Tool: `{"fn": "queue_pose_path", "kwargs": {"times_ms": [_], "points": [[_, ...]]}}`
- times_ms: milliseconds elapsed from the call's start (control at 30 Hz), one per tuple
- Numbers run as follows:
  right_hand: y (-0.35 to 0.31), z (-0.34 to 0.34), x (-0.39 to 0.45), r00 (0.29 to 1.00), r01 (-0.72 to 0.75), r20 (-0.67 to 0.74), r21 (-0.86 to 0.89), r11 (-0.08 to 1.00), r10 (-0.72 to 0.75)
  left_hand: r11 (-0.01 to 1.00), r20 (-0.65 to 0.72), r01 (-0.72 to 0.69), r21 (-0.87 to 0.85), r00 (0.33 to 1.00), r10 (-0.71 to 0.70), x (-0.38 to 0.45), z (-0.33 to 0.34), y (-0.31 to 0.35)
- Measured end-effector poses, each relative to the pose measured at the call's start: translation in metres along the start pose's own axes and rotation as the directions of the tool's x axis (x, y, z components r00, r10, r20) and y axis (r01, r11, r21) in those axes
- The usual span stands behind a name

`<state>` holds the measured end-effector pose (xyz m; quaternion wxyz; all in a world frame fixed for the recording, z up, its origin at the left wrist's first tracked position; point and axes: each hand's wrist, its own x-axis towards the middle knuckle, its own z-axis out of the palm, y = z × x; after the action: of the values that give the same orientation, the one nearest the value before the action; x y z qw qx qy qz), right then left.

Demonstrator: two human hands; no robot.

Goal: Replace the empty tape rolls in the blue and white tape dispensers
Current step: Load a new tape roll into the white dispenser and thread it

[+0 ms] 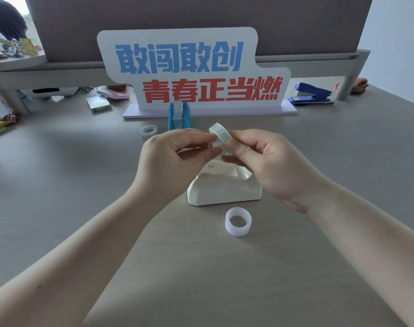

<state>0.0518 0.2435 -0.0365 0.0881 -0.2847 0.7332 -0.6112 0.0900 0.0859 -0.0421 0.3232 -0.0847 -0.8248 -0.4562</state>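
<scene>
Head view, hands: left hand (pixel 177 156) and right hand (pixel 269 161) are both pinching one tape roll (pixel 221 138), raised above the white dispenser (pixel 225 187); both sets of fingers are closed narrowly on it, none spread wide
Head view, grip: the roll is being held tilted, edge toward the camera; probably the fingertips are hunting for the loose end of the tape before loading, though the end itself is too small to make out
Head view, white dispenser: sitting directly below the hands on the desk (pixel 59 185), cradle looking empty, so the roll is being worked right over its slot
Head view, empty core: a bare white ring (pixel 238 221) is lying just in front of the white dispenser, set aside, likely the spent one
Head view, blue dispenser: the blue dispenser (pixel 179 116) is standing farther back by the sign (pixel 192 72), a second ring (pixel 149 130) lying beside it; whether it is already reloaded I cannot tell
Head view, stage: judging by this, the white unit's refill is under way
</scene>
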Motion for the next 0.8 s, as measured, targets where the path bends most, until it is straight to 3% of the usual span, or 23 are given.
{"fn": "queue_pose_path", "kwargs": {"times_ms": [167, 433, 500, 633, 800], "points": [[0.0028, 0.0056, 0.0002, 0.995, -0.073, -0.062, 0.12, 0.99, 0.08, 0.998, -0.143, 0.006, -0.055, 0.99, -0.014, -0.0038, 0.0043, 0.003], [0.0043, 0.0044, -0.0006, 0.999, -0.03, -0.029, 0.152, 0.988, 0.035, 0.996, -0.11, -0.033, -0.086, 0.994, 0.024, -0.0014, 0.0032, 0.0012], [0.0058, 0.0057, -0.0011, 0.999, -0.02, -0.037, 0.09, 0.996, 0.023, 0.995, -0.106, -0.083, -0.046, 0.991, 0.078, 0.0003, 0.0022, 0.001], [0.0069, 0.0078, -0.0035, 0.995, 0.048, -0.08, -0.204, 0.978, -0.065, 0.983, -0.052, -0.17, 0.071, 0.983, 0.174, 0.0026, 0.0016, -0.003], [0.0023, 0.0114, -0.0075, 0.984, 0.139, -0.057, -0.331, 0.933, -0.167, 0.979, -0.011, -0.196, 0.047, 0.98, 0.197, -0.0003, 0.0024, -0.0037]]}}
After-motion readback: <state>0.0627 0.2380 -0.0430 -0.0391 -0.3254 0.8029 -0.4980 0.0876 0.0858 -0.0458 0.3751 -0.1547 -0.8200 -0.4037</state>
